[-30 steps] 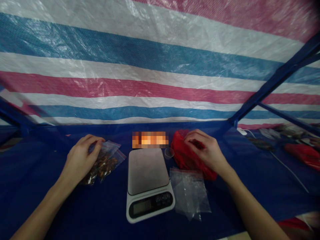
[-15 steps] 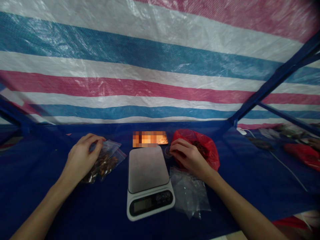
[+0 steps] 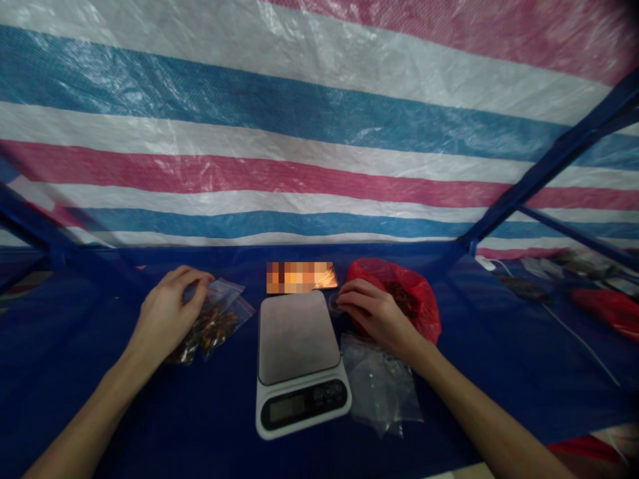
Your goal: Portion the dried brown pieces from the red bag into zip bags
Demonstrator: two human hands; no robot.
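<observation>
My left hand [image 3: 172,313] is at the left over small clear zip bags [image 3: 219,326] filled with brown dried pieces. Its thumb and forefinger come together at the top edge of one bag. To the right, my right hand [image 3: 372,306] is closed, fingertips together beside a small clear round item [image 3: 334,305]; whatever they pinch is hidden. Just behind that hand stands an open red plastic bag [image 3: 424,296] with brown pieces inside. Between the hands sits a white kitchen scale [image 3: 299,339] with a bare metal plate. Flat clear zip bags [image 3: 382,392] lie right of the scale.
A phone [image 3: 327,276] with a lit, partly pixelated screen lies behind the scale. Blue metal bars [image 3: 519,179] slant up at both sides before a striped plastic sheet [image 3: 299,173]. Another red bag [image 3: 604,309] and a white cable [image 3: 579,342] are at the far right.
The whole view has shifted very slightly. Both hands keep nearly the same pose and place, and the bags and scale stay put.
</observation>
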